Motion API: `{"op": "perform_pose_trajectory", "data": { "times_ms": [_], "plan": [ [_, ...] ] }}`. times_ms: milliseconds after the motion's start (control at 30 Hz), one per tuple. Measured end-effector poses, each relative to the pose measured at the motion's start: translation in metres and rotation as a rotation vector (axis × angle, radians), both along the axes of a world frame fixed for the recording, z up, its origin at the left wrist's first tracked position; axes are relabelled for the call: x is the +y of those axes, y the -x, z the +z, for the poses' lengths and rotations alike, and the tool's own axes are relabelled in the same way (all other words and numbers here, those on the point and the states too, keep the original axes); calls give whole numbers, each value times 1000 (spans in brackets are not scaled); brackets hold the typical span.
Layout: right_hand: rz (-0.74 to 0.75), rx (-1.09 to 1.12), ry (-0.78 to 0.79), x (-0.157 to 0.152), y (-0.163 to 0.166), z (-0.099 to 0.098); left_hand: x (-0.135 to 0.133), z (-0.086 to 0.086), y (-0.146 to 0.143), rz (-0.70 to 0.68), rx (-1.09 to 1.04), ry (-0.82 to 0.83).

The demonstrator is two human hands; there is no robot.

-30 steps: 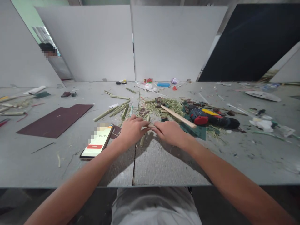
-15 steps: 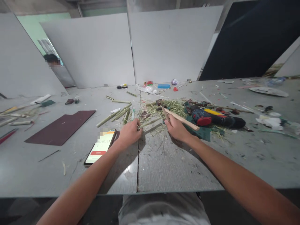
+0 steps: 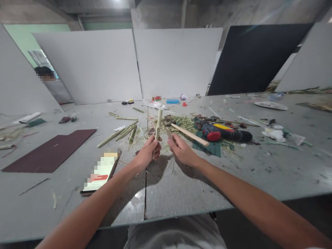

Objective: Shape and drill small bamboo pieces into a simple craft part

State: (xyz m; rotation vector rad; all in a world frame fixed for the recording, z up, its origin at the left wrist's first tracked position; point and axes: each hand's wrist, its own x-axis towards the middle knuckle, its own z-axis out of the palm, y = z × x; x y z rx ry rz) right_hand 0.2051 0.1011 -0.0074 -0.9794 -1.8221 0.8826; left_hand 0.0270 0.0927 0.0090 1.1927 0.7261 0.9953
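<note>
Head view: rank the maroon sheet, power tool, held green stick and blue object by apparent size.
1. Maroon sheet
2. Power tool
3. Held green stick, partly hidden by left hand
4. Blue object

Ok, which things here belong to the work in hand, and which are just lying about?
Likely in use:
green stalk in left hand
thin strip in right hand
perhaps loose stalks

Seemingly just lying about:
phone
maroon sheet
power tool

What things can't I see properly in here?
In the head view:
Pale-green round stalk: the bare left hand covers its lower part.
Thin, brownish-grey piece: the bare right hand hides one end; too blurred to identify.
Black-edged rectangular phone: blocky blur covers much of its screen.
Pale, round tube: the left picture edge cuts it off.
</note>
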Motion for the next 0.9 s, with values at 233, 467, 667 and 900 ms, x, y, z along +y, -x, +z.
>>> {"op": "perform_pose_trajectory", "data": {
  "times_ms": [233,467,667,900],
  "plan": [
    [149,-82,43,-10,5,-4,-5,-1,0,0,-45,-28],
    [190,-61,96,-28,18,2,-9,-2,-3,49,-29,-106],
    [207,-70,143,-36,26,-1,-13,-5,-2,101,-15,-128],
    [175,-73,81,-33,25,-3,-8,-3,-7,155,120,-191]
  ]
}}
